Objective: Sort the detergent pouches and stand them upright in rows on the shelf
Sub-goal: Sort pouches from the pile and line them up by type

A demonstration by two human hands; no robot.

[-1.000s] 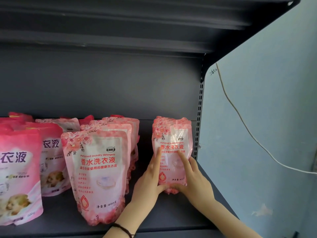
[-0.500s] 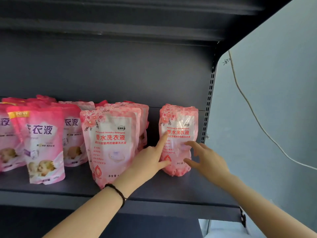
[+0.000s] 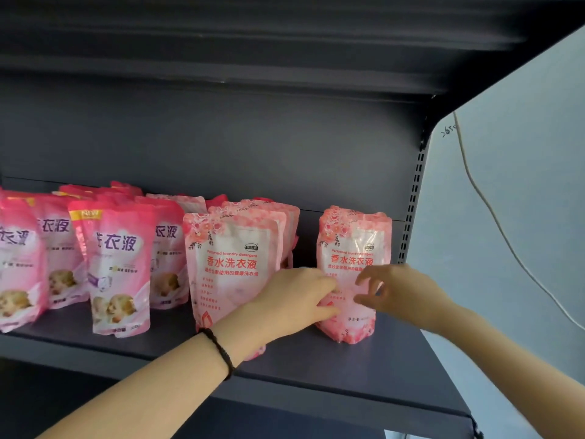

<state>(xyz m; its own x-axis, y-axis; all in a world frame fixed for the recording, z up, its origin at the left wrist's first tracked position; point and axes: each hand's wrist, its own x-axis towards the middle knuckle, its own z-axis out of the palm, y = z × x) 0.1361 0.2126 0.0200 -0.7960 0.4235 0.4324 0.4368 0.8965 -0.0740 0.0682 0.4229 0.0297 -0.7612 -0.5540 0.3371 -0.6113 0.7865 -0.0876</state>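
A pale pink floral detergent pouch [image 3: 354,245] stands upright alone at the right end of the dark shelf [image 3: 364,375]. My left hand [image 3: 294,299] rests its fingertips against the pouch's lower left side without gripping it. My right hand [image 3: 405,289] hovers just in front of its lower right part, fingers spread and curled, holding nothing. To the left stands a row of matching floral pouches [image 3: 231,264], one behind another. Further left are several deeper pink pouches with a baby picture [image 3: 117,248], also upright in rows.
The shelf above [image 3: 285,42] overhangs closely. A perforated upright [image 3: 414,198] bounds the shelf's right end, with a pale wall and a hanging white cable [image 3: 493,217] beyond. A gap of bare shelf lies between the lone pouch and the floral row.
Both hands gripped the lone floral pouch a second ago; my right hand has come off it and my left now only touches it. The view has drawn back and shifted left.
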